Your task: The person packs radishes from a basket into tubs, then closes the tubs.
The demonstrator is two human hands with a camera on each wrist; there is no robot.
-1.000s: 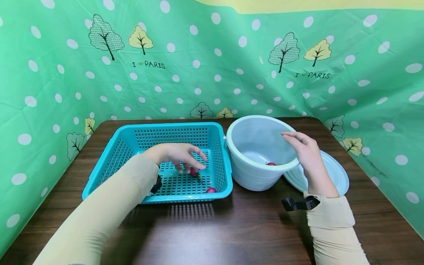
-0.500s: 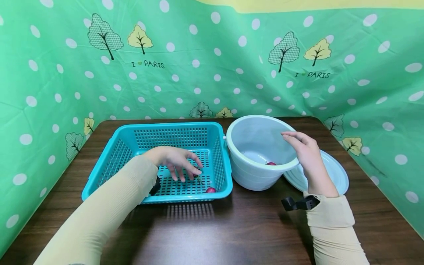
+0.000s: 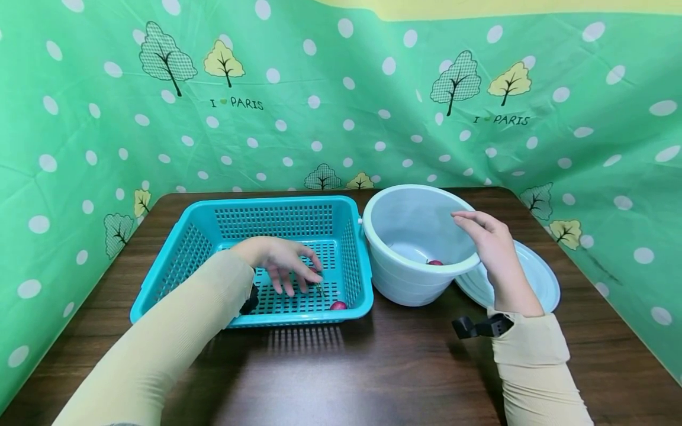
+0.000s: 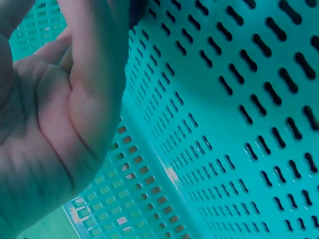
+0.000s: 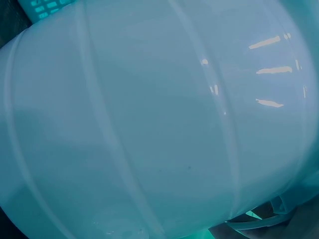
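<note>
My left hand (image 3: 288, 264) reaches down into the turquoise basket (image 3: 364, 296), over a red radish whose green stem (image 3: 319, 290) shows below the thumb. Most of that radish is hidden by the thumb and index finger; I cannot tell whether they pinch it. A dark purple patch of it (image 4: 135, 11) shows beside the fingers in the left wrist view. Another radish (image 3: 338, 306) lies at the basket's near right corner. At the right, my right hand (image 3: 492, 248) is at the rim of the pale blue bucket (image 3: 405, 284), fingers extended over its opening. One radish (image 3: 434, 262) lies inside the bucket.
A pale blue round lid (image 3: 540, 278) lies on the dark wooden table (image 3: 373, 373), partly behind the right hand and bucket. Basket and bucket stand side by side. A green dotted cloth (image 3: 314, 83) hangs behind and along both sides.
My left hand has moved a little left and down in the basket, now covering most of the radish beneath it. The right hand has stayed at the bucket's rim.
</note>
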